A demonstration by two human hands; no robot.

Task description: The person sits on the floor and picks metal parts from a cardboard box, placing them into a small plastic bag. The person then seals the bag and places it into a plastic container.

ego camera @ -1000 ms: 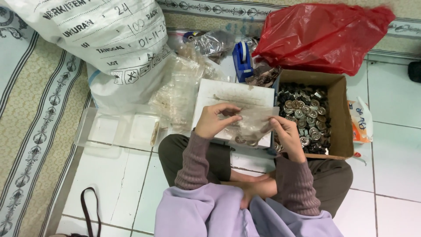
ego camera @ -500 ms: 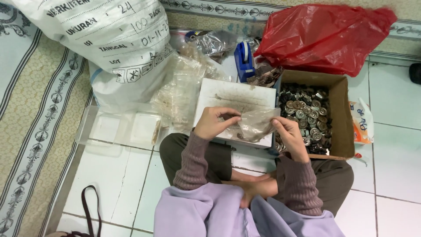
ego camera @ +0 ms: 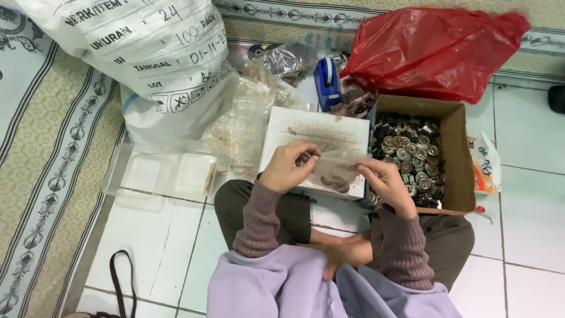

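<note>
Over the white board [ego camera: 318,132] on the floor, left hand [ego camera: 288,168] and right hand [ego camera: 388,185] pinch opposite edges of a small clear bag [ego camera: 336,172] (contents dark, unclear). Bagging appears in hand; judged next, more metal pieces from the cardboard box [ego camera: 462,156] alongside.

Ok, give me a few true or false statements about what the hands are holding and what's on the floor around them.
1. Both hands, left hand and right hand, hold a small clear plastic bag. True.
2. The cardboard box is empty. False: it is full of small round metal pieces.
3. The red plastic bag lies beyond the cardboard box. True.
4. The clear tray lies by the right hand. False: it lies on the left hand's side.
5. The big white sack lies on the person's lap. False: it is on the floor, ahead to the left.
</note>
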